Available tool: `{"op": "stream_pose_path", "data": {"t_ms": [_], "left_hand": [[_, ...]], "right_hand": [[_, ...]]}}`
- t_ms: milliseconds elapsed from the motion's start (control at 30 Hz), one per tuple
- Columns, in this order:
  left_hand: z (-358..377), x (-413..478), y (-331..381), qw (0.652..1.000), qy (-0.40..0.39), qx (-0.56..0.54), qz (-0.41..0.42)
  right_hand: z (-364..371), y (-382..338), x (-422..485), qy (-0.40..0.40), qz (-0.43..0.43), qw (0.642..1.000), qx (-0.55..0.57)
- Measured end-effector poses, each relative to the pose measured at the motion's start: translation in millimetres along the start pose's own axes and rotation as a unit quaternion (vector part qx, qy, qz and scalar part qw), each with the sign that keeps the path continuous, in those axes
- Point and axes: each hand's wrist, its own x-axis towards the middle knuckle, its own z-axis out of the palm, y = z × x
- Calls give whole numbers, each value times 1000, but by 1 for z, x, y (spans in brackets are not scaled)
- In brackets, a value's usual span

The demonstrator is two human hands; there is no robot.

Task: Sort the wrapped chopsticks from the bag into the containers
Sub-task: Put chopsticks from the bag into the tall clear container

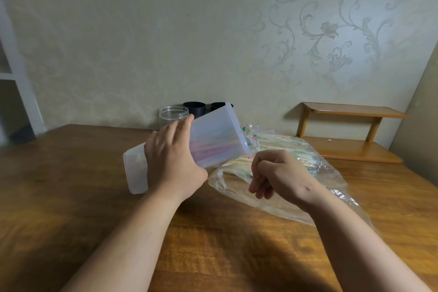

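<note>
Sorting is looking only partly done, judging from how things are lying on the wooden table [71, 197]. Spreading out under and beyond the right-hand grip, the clear plastic bag [331, 187] is holding a thick heap of wrapped chopsticks [284, 147], so most of the work seems to be waiting. Leaning over the near edge of that heap, the translucent container [213, 140] is tilting with its open mouth up and away from the grip and its base down near the tabletop; pinkish streaks are showing through its wall just past the gripping fingers, which I am taking as some chopsticks already inside. The left hand [173, 161] is wrapping round the container's middle and holding it at that slant. The right hand [279, 173] is hovering over the bag just beside the container's mouth with its fingers curled, though whether it is pinching anything I cannot tell. Beyond the left-hand grip, against the wall, a clear jar [173, 116] and two black cups [194, 108] are standing, the jar appearing unfilled.
</note>
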Motion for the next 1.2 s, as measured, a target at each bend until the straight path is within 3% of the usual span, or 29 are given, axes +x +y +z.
{"op": "stream_pose_path", "data": {"t_ms": [200,300,533,867,1200], "left_hand": [[0,1,-1,1000,-5,2,-4],[1,0,-1,1000,-4,3,-3],[1,0,-1,1000,0,0,-3],[-1,-1,0,1000,-7,-1,1],[0,-1,0,1000,-4,3,5]], "right_hand": [[6,13,7,-23,20,972,-234],[13,26,12,-54,35,958,-279],[16,64,33,-26,57,927,-371],[13,79,48,71,105,898,-420],[13,81,47,80,73,915,-388]]}}
